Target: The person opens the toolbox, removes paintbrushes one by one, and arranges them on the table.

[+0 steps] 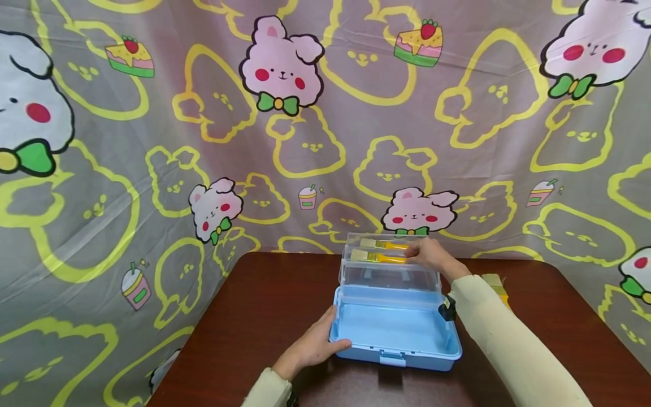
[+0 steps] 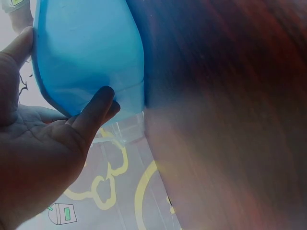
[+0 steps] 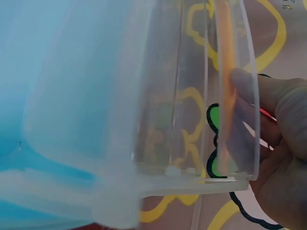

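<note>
A light-blue box point(image 1: 394, 325) with a clear tiered tray point(image 1: 356, 274) raised at its back stands on the table. Two paintbrushes with yellow handles lie in the tray, the farther brush point(image 1: 373, 243) above the nearer brush point(image 1: 366, 256). My right hand point(image 1: 432, 254) pinches the handle of the nearer brush; in the right wrist view an orange-yellow handle point(image 3: 225, 62) shows behind the clear wall, with the thumb against it. At the box's front left corner rests my left hand point(image 1: 317, 339), fingers fairly straight along the side and thumb at the front.
Another, wider paintbrush point(image 1: 492, 280) lies on the table to the right, partly hidden by my right sleeve. A latch point(image 1: 393, 358) sits on the box's front. The dark brown table point(image 1: 254, 316) meets a patterned curtain point(image 1: 305, 130) behind the box.
</note>
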The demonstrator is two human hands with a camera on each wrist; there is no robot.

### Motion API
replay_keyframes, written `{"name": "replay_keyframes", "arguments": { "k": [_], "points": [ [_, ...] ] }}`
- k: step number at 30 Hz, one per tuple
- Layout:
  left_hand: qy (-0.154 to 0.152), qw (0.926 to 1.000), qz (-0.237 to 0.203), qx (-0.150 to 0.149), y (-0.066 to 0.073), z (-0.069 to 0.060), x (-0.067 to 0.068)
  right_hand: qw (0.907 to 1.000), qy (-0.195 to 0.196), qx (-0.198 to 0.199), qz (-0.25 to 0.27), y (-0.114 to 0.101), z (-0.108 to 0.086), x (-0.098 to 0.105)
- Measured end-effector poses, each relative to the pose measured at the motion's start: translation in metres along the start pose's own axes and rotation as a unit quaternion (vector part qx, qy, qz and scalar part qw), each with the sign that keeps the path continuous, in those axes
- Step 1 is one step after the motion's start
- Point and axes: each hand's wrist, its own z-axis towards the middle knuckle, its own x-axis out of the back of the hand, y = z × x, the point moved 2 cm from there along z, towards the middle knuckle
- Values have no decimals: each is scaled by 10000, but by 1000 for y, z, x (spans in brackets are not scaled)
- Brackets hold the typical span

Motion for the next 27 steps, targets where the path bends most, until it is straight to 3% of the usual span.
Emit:
{"name": "replay_keyframes", "arguments": {
  "k": [8,15,27],
  "points": [
    [27,10000,10,31,1,0,-1,9994,264,-7,-230,0,0,-3],
    [31,10000,25,25,1,0,0,9996,138,-170,-151,-2,2,-2],
    [34,10000,-37,-2,1,-1,0,9984,-98,-99,-550,-4,6,0]
  ]
}}
